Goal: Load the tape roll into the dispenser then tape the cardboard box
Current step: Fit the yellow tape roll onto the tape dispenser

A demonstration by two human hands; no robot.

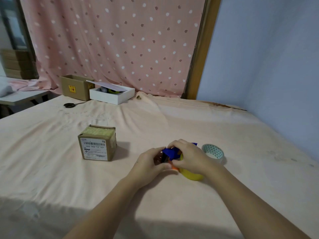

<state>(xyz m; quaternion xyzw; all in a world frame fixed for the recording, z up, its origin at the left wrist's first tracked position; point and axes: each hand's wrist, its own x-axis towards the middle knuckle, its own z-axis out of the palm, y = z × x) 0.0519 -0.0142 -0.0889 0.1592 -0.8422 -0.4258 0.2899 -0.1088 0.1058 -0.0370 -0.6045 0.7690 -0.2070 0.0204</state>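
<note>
— What kind of place is this?

— It looks like a room in a home. A big flat top covered with a soft peach sheet (172, 121) fills most of the view, like a bed or a covered table.

— What else shows that?

— At 12 o'clock hangs a pink curtain (112, 42) with white dots, next to a wooden frame (202, 54). At 2 o'clock there is a plain blue wall (267, 57).

— Any home things lying about?

— Yes. At 11 o'clock sit an open brown box (76, 87), a white box (112, 96) with its lid tipped, and black scissors (71, 105). At 10 o'clock a small white table (22, 97) stands beside stacked cardboard (17, 64).
</note>
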